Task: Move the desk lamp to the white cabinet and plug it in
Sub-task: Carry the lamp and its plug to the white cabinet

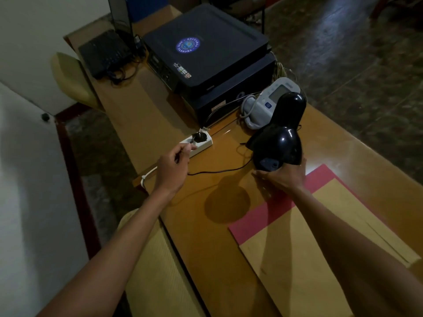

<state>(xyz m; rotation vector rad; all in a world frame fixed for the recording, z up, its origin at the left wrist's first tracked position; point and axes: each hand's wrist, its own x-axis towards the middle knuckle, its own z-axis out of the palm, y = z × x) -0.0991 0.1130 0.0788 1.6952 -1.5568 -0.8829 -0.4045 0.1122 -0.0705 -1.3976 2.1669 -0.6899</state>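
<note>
A glossy black desk lamp (280,133) hangs tilted just above the wooden table (160,110), its base gripped from below by my right hand (282,177). Its thin black cord (219,171) runs left across the table into my left hand (174,168), which pinches the cord close to the black plug (200,137). The plug sits at a socket of a white power strip (196,144); whether it is seated or pulled free I cannot tell. No white cabinet is recognisable in view.
Behind the strip stands a black printer (206,53), with a black keyboard (105,53) to its left. A grey blood pressure monitor (270,101) sits right behind the lamp. A red sheet (263,216) and a brown envelope (320,248) lie under my right arm. Left of the table is a gap to the white wall.
</note>
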